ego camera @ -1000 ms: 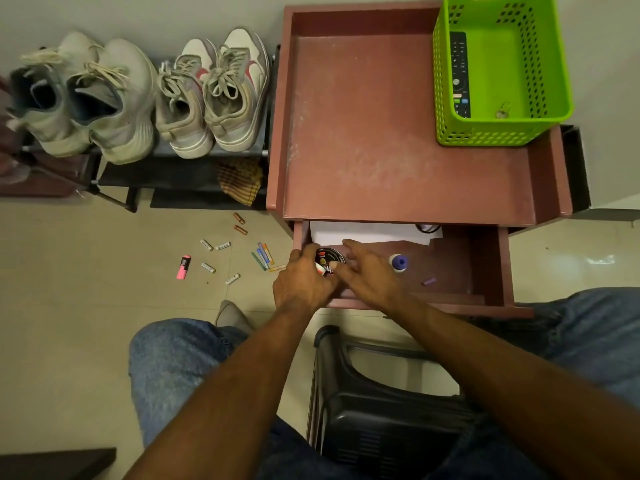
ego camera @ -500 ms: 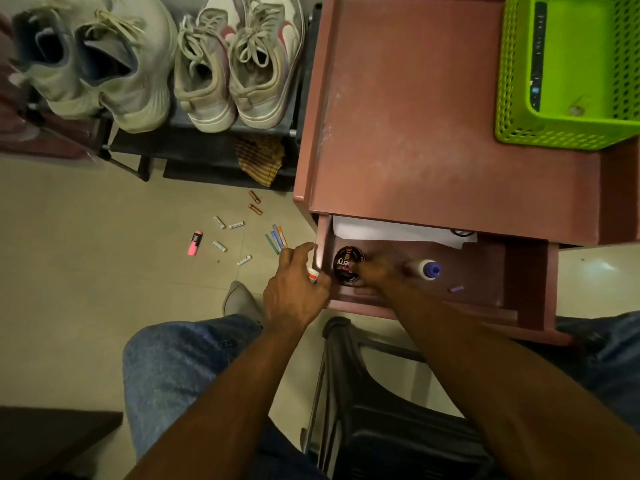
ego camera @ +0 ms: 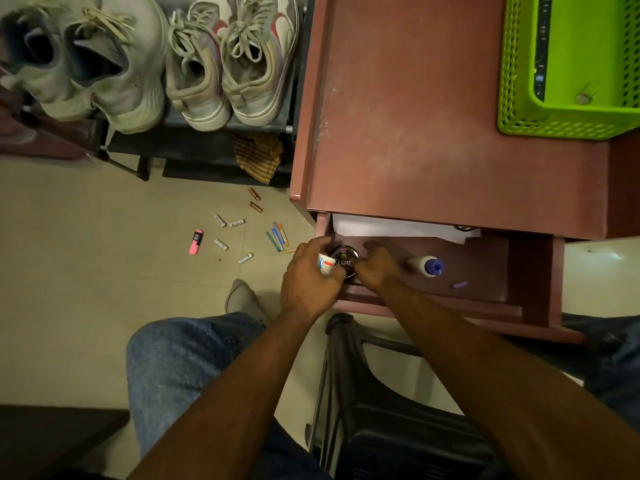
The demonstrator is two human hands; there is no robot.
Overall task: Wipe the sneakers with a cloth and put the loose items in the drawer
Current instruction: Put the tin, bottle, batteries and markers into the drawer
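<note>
The brown cabinet's drawer [ego camera: 485, 292] stands pulled out. At its left end my left hand [ego camera: 308, 275] grips a small white tube with red and blue print [ego camera: 326, 265]. My right hand [ego camera: 375, 268] curls round a round black tin [ego camera: 344, 263] lying in the drawer. A glue bottle with a blue cap [ego camera: 424, 265], a small purple piece [ego camera: 459, 284] and white paper [ego camera: 398, 227] lie inside too. Loose batteries [ego camera: 228, 223], coloured sticks [ego camera: 277, 235] and a pink highlighter [ego camera: 196, 241] lie on the floor. Two pairs of sneakers [ego camera: 194, 67] sit on a black rack, a striped cloth [ego camera: 258, 155] below.
A green plastic basket [ego camera: 568, 123] holding a remote stands on the cabinet top [ego camera: 433, 109] at the right. A black plastic stool [ego camera: 398, 410] sits between my knees under the drawer. My jeans-clad left leg [ego camera: 194, 368] rests on the tiled floor [ego camera: 86, 271].
The camera has come closer and shifted left. My right hand has settled the black tin in the drawer; my left hand still holds the small tube at the drawer's left end.
</note>
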